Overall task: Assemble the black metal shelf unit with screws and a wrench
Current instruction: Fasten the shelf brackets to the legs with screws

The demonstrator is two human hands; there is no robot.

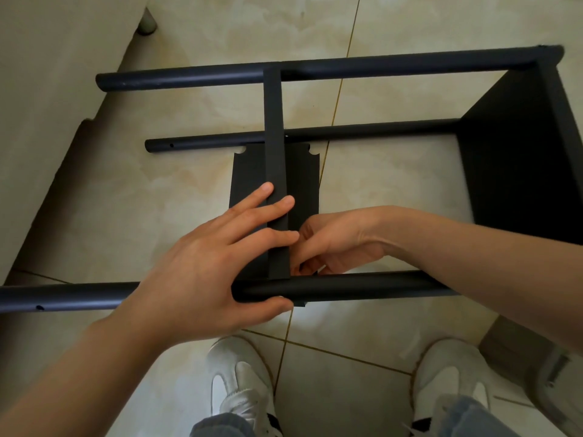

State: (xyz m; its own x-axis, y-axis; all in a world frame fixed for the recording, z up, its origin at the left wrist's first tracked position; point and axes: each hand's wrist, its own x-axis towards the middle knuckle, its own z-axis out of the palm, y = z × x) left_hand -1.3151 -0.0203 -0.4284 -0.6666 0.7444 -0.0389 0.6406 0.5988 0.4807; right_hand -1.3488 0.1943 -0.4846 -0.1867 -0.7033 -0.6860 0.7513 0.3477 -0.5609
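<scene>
Shelf unit point(517, 152): lay on its side on the tiled floor point(394, 184).
Joint: shelf panel point(273, 137) ran away from you, butting the near post point(362, 287), which ran left-right.
Left hand point(202, 272): your fingers lay spread flat on the panel, thumb hooked under the post.
Right hand point(334, 244): sat at the joint's right side; fingers curled, contents not discernible.

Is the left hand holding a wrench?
No, the left hand grips the near black tube and presses the shelf panel; no wrench.
</scene>
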